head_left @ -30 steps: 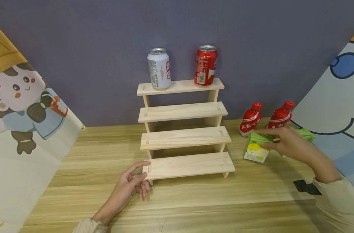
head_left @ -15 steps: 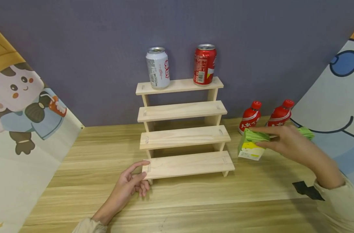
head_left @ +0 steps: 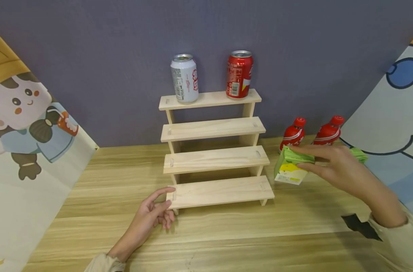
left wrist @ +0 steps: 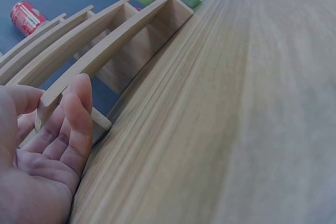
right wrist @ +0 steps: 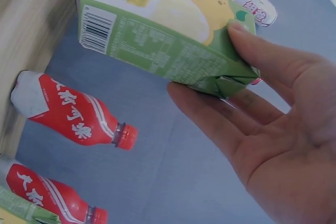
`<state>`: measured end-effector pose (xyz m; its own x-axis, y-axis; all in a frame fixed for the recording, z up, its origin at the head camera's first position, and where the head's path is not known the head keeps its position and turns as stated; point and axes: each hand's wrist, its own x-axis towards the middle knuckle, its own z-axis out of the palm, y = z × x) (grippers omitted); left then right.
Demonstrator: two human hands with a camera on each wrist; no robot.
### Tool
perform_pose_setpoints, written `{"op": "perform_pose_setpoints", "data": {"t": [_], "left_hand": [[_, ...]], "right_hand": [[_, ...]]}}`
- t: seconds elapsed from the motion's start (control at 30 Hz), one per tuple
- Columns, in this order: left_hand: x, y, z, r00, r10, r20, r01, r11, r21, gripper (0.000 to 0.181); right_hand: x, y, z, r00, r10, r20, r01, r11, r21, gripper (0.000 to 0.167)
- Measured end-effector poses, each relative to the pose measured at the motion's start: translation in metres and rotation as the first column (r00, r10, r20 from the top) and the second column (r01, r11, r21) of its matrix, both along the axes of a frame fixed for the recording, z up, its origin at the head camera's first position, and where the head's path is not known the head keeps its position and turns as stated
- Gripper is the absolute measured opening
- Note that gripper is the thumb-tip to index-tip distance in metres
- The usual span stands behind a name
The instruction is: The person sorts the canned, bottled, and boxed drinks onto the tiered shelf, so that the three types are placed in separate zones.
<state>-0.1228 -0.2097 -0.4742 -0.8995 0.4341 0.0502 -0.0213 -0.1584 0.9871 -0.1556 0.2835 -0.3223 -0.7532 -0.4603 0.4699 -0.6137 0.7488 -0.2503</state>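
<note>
My left hand [head_left: 147,213] grips the left end of the lowest step of a four-tier wooden shelf [head_left: 220,192], thumb on top; the left wrist view shows fingers curled about the board's end. On the right, my right hand [head_left: 340,168] pinches the top of a green and yellow drink carton [head_left: 292,172] between thumb and fingers. In the right wrist view the carton [right wrist: 168,30] is held off the table, its barcode side showing. A white can [head_left: 186,80] and a red can [head_left: 239,75] stand on the top tier.
Two red-labelled bottles [head_left: 293,132] stand behind the held carton, near the back wall. A second green carton [head_left: 358,155] is mostly hidden behind my right hand. Illustrated panels border the table left and right. A black patch [head_left: 361,226] lies near my right sleeve.
My right hand has lifted the carton a little and shifted it left, toward the shelf. The left hand keeps its hold on the lowest step; the shelf and cans stay put.
</note>
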Motion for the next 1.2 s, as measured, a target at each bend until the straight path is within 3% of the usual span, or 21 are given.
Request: {"op": "perform_pose_setpoints", "data": {"t": [0.27,0.5,1.03,1.1,1.2], "left_hand": [[0.0,-0.001,0.002,1.0,0.021,0.007,-0.021,1.0,-0.012,0.047],[-0.002,0.001,0.001,1.0,0.02,-0.002,-0.02,1.0,-0.005,0.047],[-0.001,0.001,0.0,1.0,0.012,0.013,-0.012,1.0,0.006,0.047],[-0.001,0.001,0.0,1.0,0.014,0.017,-0.014,1.0,0.004,0.047],[0.0,0.001,0.0,1.0,0.016,0.019,-0.016,1.0,0.003,0.047]], "right_hand": [[0.003,-0.008,0.008,0.994,-0.002,-0.113,0.003,1.0,0.01,0.062],[0.008,-0.013,0.014,0.995,-0.008,-0.099,0.007,1.0,-0.02,0.063],[0.012,-0.033,0.039,0.984,0.053,-0.168,-0.053,0.999,0.008,0.07],[0.011,-0.038,0.042,0.98,0.081,-0.18,-0.083,0.997,-0.004,0.065],[0.009,-0.046,0.045,0.971,0.127,-0.204,-0.138,0.99,-0.04,0.044]]}}
